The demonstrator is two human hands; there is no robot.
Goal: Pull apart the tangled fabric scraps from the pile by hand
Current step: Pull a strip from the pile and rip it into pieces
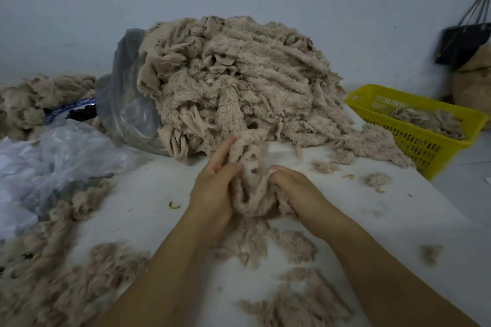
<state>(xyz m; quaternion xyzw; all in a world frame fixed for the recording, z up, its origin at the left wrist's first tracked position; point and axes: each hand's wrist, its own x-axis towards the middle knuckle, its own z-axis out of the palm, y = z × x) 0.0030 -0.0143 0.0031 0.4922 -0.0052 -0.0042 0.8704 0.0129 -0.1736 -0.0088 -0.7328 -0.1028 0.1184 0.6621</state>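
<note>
Left hand (212, 194) and right hand (297, 191) each grasp one beige fleece scrap (252, 194), just in front of the scrap pile (239, 82).

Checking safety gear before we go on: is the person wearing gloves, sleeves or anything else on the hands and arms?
No. The left hand and right hand are bare: no gloves, rings or watch visible. The forearms are bare too, with no sleeves in view.

Bare desk (385, 223) is left open at the near right. The way ahead is blocked by the scrap pile (239, 82), the right edge by a yellow basket (417, 141), and the left by plastic bags (39, 159) and loose fluff (47, 268).
</note>
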